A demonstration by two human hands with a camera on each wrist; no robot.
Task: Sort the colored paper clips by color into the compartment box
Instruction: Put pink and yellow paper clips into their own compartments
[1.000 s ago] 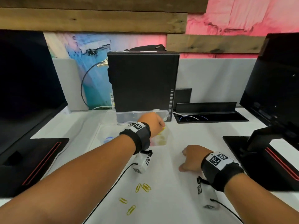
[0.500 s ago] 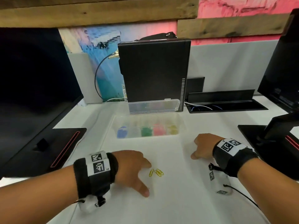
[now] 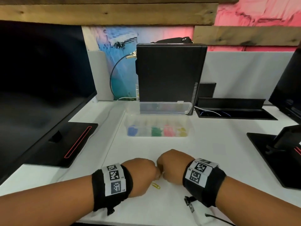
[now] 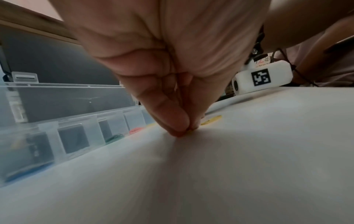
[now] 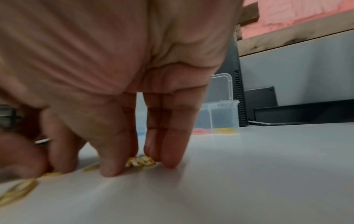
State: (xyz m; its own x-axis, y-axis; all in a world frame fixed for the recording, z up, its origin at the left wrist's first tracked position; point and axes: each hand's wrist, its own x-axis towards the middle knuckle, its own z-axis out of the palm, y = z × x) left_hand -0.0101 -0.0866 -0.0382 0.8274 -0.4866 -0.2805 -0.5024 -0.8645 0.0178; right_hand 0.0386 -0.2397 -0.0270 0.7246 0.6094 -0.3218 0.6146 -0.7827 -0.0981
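Both hands meet on the white desk (image 3: 211,144), well in front of the clear compartment box (image 3: 157,128), which stands open with its lid (image 3: 164,108) leaning against the black desktop computer (image 3: 169,72) behind it. Inside the box, sorted clips lie in separate compartments: blue (image 3: 132,130) at the left end, then a pale compartment, green (image 3: 156,131), pink (image 3: 169,131) and yellow (image 3: 181,130) at the right end.

The left hand (image 3: 140,174) has thumb and fingers pressed together at their tips, pinching a yellow paper clip (image 4: 188,131) against the desk surface. The right hand (image 3: 173,165), knuckles touching the left, stands with its fingers (image 5: 170,136) straight down, tips on the desk, around a small heap of yellow clips (image 5: 140,161); whether it holds any of them cannot be told. One more yellow clip (image 3: 156,185) lies loose on the desk just below the two hands, on the side away from the box.
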